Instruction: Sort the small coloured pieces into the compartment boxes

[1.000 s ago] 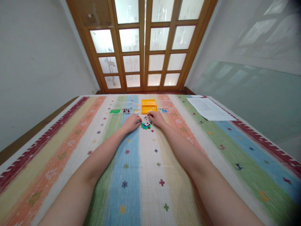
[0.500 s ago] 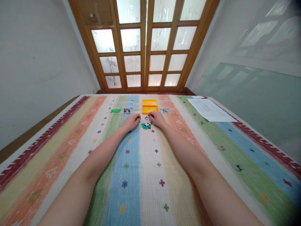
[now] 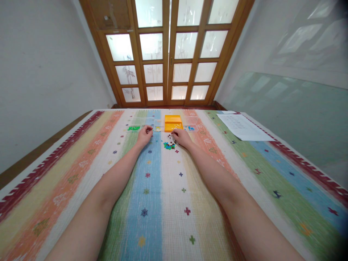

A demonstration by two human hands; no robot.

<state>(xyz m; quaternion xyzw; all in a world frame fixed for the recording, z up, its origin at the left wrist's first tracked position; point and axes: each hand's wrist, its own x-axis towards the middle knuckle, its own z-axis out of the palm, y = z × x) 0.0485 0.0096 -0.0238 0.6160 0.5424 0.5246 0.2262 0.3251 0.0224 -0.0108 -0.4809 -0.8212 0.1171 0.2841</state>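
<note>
My left hand [image 3: 145,135] is over the clear box that holds dark brown pieces, its fingers drawn together and hiding most of that box. Whatever its fingertips hold is too small to make out. My right hand [image 3: 181,137] rests on the cloth with thumb and finger pinched, beside a few loose dark brown pieces [image 3: 171,137]. Just nearer to me lies a small mixed pile of blue, green and brown pieces [image 3: 169,145]. Green pieces [image 3: 133,128] fill a clear box left of my left hand.
An open orange box [image 3: 173,119] with pale bits stands behind my hands. Blue pieces [image 3: 190,128] sit in a clear box at right, and yellow pieces [image 3: 158,128] lie between the hands. Paper sheets [image 3: 241,127] lie far right on the striped tablecloth [image 3: 163,203].
My left hand has moved left and slightly away from me, from beside the pile to over the box of brown pieces. My right hand has stayed nearly still.
</note>
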